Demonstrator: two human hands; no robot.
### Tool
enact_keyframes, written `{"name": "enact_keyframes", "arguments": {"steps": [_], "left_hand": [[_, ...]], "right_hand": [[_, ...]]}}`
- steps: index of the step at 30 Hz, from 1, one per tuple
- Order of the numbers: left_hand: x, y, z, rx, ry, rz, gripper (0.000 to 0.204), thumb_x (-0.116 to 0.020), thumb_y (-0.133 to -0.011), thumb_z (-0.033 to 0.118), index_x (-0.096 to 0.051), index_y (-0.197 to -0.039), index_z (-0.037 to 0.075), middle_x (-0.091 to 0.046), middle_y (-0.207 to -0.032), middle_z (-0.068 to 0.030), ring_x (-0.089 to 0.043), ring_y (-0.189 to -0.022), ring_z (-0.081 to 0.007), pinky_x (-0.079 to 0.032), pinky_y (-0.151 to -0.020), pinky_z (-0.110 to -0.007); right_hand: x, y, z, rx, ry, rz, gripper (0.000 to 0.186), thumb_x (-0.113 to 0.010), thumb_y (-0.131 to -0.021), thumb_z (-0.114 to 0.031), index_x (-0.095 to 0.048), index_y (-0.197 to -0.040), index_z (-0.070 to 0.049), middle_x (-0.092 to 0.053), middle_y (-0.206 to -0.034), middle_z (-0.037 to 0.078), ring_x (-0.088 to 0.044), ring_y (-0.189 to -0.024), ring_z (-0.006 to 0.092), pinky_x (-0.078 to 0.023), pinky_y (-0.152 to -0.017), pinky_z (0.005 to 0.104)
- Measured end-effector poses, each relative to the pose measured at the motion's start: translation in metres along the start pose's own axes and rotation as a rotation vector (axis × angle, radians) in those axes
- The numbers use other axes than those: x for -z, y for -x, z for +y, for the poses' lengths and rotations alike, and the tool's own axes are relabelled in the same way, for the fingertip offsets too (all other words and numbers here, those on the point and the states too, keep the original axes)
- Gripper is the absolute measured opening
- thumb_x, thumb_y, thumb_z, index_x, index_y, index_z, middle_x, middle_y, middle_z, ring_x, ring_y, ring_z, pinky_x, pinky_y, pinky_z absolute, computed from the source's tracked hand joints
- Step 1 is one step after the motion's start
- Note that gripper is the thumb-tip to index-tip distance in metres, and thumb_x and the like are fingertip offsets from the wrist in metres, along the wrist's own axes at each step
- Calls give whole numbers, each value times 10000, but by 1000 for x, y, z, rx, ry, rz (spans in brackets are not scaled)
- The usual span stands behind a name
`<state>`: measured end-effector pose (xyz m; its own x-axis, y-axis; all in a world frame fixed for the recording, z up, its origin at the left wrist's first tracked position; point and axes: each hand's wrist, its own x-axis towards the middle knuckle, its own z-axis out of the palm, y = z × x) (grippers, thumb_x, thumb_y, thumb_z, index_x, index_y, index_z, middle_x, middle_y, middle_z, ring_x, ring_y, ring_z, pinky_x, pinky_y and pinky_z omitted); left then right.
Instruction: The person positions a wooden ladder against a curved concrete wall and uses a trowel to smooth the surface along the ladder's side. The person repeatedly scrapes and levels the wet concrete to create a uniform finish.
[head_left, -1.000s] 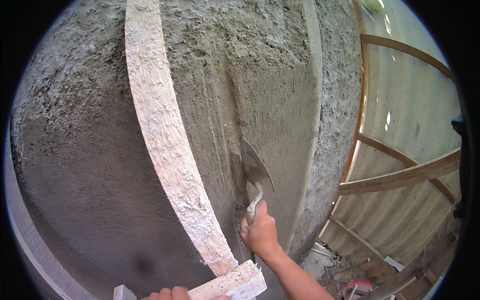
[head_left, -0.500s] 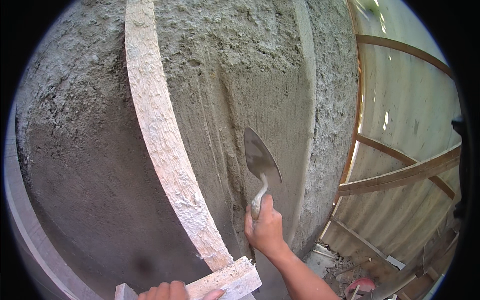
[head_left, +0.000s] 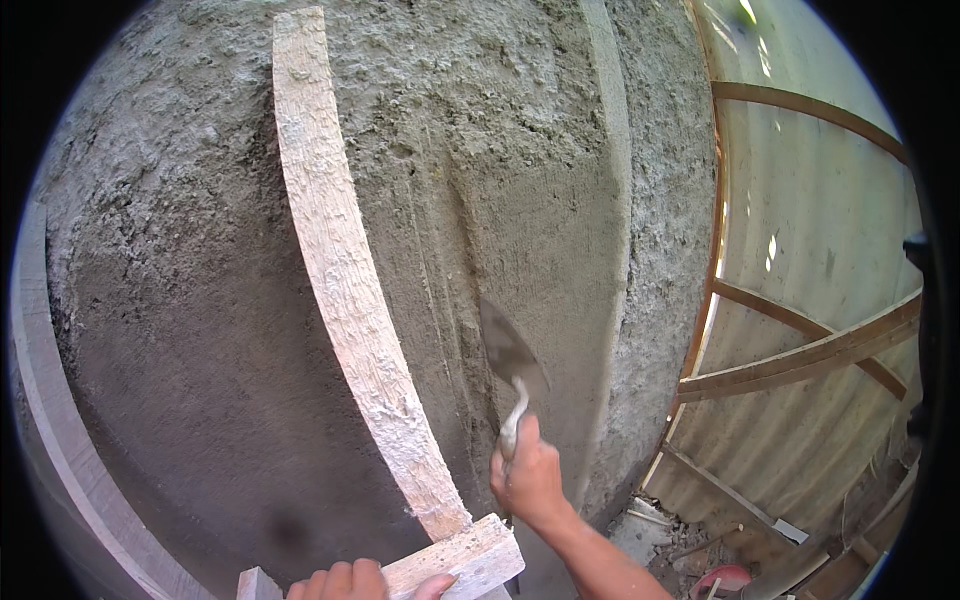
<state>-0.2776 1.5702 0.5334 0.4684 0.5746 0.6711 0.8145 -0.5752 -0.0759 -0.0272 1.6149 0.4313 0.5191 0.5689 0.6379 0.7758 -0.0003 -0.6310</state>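
Note:
My right hand [head_left: 530, 480] grips the pale handle of a pointed metal trowel [head_left: 511, 345], whose slightly blurred blade is at a vertical groove [head_left: 458, 225] in the grey mortar wall [head_left: 555, 250]. At the bottom edge, my left hand [head_left: 340, 582] is wrapped round a short wooden crosspiece [head_left: 460, 560], partly cut off by the frame. A long, pale, rough wooden board [head_left: 350, 300], smeared with mortar, runs up from the crosspiece, left of the trowel, lying over the wall.
A grey board [head_left: 70, 440] curves along the far left. At the right stand corrugated panels [head_left: 800, 220] with wooden battens [head_left: 820, 105]. Rubble [head_left: 660, 520] and a red basin [head_left: 722, 580] lie at the bottom right, beside timber pieces.
The trowel rose between the earliest frame and the middle one and is now lower again. The long board's top end has come into view. Both hands keep their grips.

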Motion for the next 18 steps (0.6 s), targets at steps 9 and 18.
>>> {"name": "enact_keyframes", "arguments": {"steps": [9, 18], "left_hand": [[-1, 0, 0, -4, -21, -19, 561, -717, -752, 664, -538, -674, 138, -560, -654, -78, -594, -629, -300, -436, -592, -444], [-4, -2, -1, -24, -9, 0, 550, -723, -755, 655, -540, -671, 143, -560, -653, -74, -592, -625, -299, -437, -589, -441]], "right_hand": [[1, -4, -10, -64, -30, -25, 432, -665, -798, -10, -404, -1141, 21, -639, -752, 297, -653, -750, 519, -522, -676, 572], [-4, -34, -11, 44, -70, 74, 416, -659, -826, -26, -400, -1146, 32, -645, -743, 288, -665, -735, 500, -530, -670, 556]]}}
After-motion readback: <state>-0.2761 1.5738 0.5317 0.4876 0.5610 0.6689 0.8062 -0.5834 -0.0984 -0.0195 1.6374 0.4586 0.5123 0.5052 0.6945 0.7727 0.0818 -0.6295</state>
